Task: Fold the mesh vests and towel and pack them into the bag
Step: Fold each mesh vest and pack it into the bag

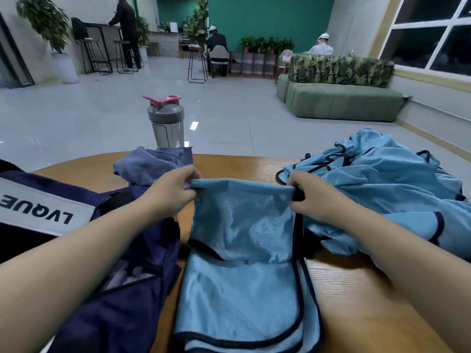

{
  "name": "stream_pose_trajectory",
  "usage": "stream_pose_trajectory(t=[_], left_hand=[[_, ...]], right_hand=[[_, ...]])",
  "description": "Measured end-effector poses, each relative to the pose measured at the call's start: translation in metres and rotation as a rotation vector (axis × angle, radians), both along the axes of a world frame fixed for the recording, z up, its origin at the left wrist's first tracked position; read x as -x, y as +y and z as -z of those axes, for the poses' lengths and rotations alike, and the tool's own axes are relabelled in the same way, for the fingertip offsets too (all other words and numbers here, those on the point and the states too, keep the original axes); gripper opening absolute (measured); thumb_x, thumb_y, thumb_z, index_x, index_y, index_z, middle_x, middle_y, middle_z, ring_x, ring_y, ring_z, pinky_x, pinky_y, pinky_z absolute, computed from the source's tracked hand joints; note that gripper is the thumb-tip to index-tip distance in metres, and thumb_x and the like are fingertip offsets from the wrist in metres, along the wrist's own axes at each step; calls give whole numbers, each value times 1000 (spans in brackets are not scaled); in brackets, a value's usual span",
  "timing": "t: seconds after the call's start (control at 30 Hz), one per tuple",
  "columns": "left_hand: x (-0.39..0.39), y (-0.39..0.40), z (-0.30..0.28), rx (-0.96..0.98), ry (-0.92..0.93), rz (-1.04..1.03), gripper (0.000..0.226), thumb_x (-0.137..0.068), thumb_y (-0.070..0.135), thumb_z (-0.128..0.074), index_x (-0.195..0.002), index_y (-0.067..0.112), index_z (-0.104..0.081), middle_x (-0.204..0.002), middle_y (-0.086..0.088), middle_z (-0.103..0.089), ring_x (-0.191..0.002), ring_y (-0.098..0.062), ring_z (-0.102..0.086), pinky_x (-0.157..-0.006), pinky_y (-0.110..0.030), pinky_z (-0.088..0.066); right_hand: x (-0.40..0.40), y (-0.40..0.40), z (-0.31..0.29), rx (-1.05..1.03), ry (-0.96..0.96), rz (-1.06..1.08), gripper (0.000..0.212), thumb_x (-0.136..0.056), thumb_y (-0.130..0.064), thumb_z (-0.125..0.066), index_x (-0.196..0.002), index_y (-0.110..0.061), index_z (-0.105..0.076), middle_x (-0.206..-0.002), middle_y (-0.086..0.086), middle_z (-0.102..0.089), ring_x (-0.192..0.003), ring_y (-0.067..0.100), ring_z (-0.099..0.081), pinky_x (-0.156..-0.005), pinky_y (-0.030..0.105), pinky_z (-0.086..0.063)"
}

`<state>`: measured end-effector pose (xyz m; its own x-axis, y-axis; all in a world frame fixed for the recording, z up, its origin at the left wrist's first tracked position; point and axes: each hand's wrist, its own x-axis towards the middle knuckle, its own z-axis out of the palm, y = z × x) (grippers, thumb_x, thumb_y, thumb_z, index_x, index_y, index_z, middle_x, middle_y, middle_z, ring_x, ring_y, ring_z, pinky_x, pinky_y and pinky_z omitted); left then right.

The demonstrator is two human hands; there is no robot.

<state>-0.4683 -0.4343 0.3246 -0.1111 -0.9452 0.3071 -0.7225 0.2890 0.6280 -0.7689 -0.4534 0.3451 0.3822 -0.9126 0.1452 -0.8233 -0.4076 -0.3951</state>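
A light blue mesh vest (242, 250) with dark trim lies in front of me on the wooden table (356, 289), its far part lifted off the surface. My left hand (173, 192) pinches the vest's raised left corner. My right hand (313, 197) pinches the raised right corner. Between the two hands the upper edge is stretched taut. A heap of several more blue mesh vests (390, 184) sits at the right. A crumpled purple-blue towel (150, 164) lies beyond my left hand. The dark navy bag (107, 289) with a white LVQUE label lies at the left.
A grey shaker bottle (167, 123) with a pink lid stands at the table's far edge behind the towel. Beyond the table are a tiled floor, a green sofa (341, 103), stools, plants and a few people far off.
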Motion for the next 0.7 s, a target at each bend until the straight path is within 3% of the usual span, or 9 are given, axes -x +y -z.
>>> stream_pose_trajectory(t=[0.1, 0.2, 0.27, 0.37, 0.43, 0.5, 0.6, 0.67, 0.7], left_hand=[[-7, 50, -13, -16, 113, 253, 24, -82, 10, -65, -75, 29, -52, -88, 11, -69, -82, -3, -63, -72, -18, -47], [-18, 84, 1, -256, -15, 334, 17, -82, 19, -66, -72, 31, -59, -84, 3, -71, -100, -17, -65, -83, -22, -49], [-22, 104, 10, -343, -240, 452, 18, -82, 31, -66, -74, 44, -57, -84, 12, -69, -97, -15, -64, -81, -26, -50], [-11, 134, 7, -416, -544, 618, 28, -73, 58, -67, -94, 51, -51, -100, 18, -54, -101, 3, -47, -93, -19, -38], [6, 132, 9, -286, -525, 603, 33, -75, 63, -59, -103, 47, -49, -109, 20, -53, -109, 7, -39, -101, -15, -25], [23, 121, 20, -126, -503, 579, 31, -80, 64, -40, -106, 46, -43, -122, 21, -51, -116, 9, -36, -106, -19, -15], [44, 100, 43, -58, -608, 474, 26, -89, 53, -32, -111, 47, -45, -143, 13, -37, -131, -5, -33, -111, -35, -17], [50, 94, 48, -104, -672, 368, 27, -98, 39, -38, -123, 44, -48, -144, 11, -34, -131, -11, -35, -106, -34, -21], [52, 92, 48, -101, -671, 335, 29, -99, 36, -38, -125, 43, -48, -138, 9, -38, -127, -13, -40, -100, -33, -25]], right_hand=[[18, 48, -4, 20, -120, -162, 23, -75, -19, -67, -79, -28, -46, -89, -4, -62, -82, 17, -58, -73, 31, -48], [31, 98, -2, -41, -72, -320, 26, -70, -37, -66, -79, -33, -42, -99, -16, -59, -96, 7, -56, -81, 24, -45], [36, 121, 5, -80, 98, -388, 32, -69, -52, -66, -85, -39, -42, -106, -21, -51, -105, 2, -47, -90, 20, -39], [35, 139, 18, -139, 355, -432, 52, -73, -66, -62, -115, -42, -43, -129, -24, -35, -131, -3, -20, -113, 20, -13], [27, 143, 24, -154, 442, -443, 62, -79, -69, -53, -133, -44, -35, -141, -27, -23, -135, -9, 2, -115, 23, 9], [16, 148, 30, -154, 473, -466, 61, -82, -69, -45, -137, -46, -33, -146, -25, -20, -139, -6, 5, -116, 32, 14], [4, 154, 44, -140, 475, -465, 54, -83, -70, -37, -132, -48, -43, -148, -19, -29, -144, 3, -5, -118, 44, 8], [11, 145, 56, 30, 470, -461, 31, -85, -48, -46, -113, -48, -60, -135, -14, -52, -138, 14, -34, -113, 58, -19], [17, 139, 56, 107, 563, -398, 31, -74, -35, -60, -102, -47, -66, -126, -9, -60, -131, 20, -46, -106, 60, -29]])
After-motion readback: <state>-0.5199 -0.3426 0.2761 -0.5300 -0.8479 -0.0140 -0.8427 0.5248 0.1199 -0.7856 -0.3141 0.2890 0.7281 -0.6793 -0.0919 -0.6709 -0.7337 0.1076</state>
